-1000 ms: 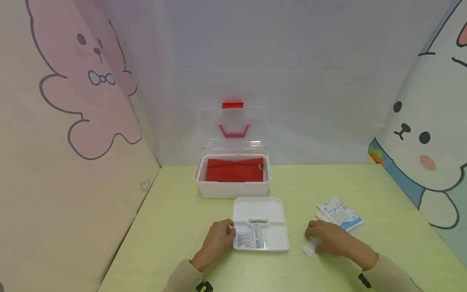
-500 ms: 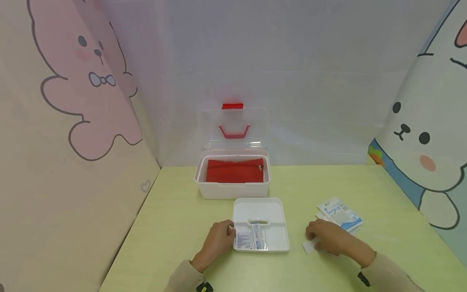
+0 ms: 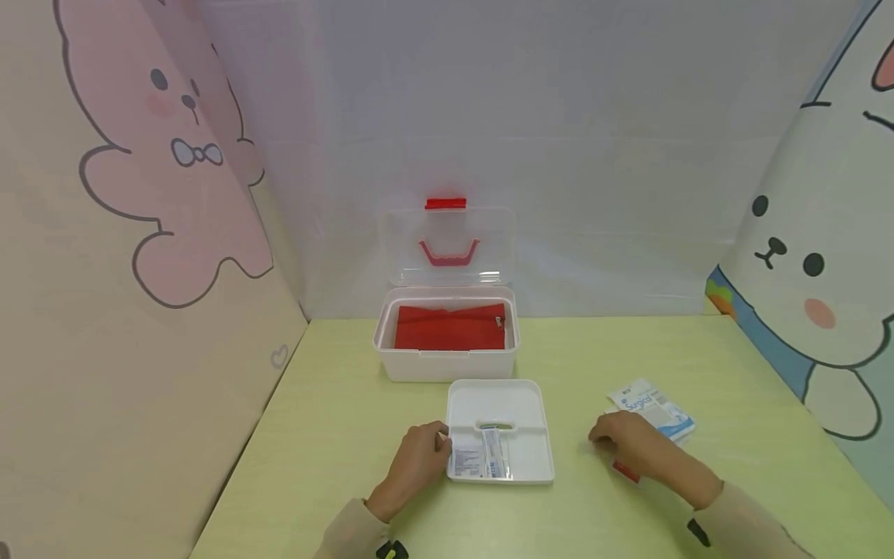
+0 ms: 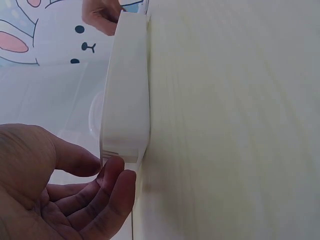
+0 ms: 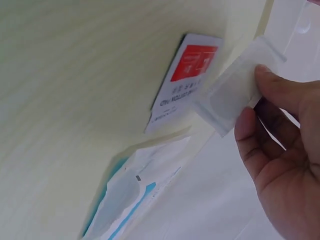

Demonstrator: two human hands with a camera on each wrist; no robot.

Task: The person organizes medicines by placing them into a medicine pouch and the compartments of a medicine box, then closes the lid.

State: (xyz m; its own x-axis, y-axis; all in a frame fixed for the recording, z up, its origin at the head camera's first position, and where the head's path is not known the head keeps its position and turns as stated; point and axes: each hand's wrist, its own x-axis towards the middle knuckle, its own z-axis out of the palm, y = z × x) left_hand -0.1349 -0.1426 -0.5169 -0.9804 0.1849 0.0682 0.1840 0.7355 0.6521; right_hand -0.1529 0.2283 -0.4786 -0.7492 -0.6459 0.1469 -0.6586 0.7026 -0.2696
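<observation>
Right hand [image 5: 290,160]: pinches a small white packet [image 5: 227,92] by one end.
Change: the packet, low by the desk [image 3: 335,396] a moment ago, now looks raised, so probably free to move.
Nearby: red-and-white packet [image 5: 194,65], then blue-and-white packet [image 3: 646,404].
Left hand [image 3: 417,460]: grips the left edge of a white tray [image 3: 496,400].
Beyond: open box [image 3: 447,366], red pouch [image 3: 447,330] inside.

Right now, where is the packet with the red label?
In the head view, the packet lies on the table, right of the white tray, partly hidden by the right hand.
</observation>
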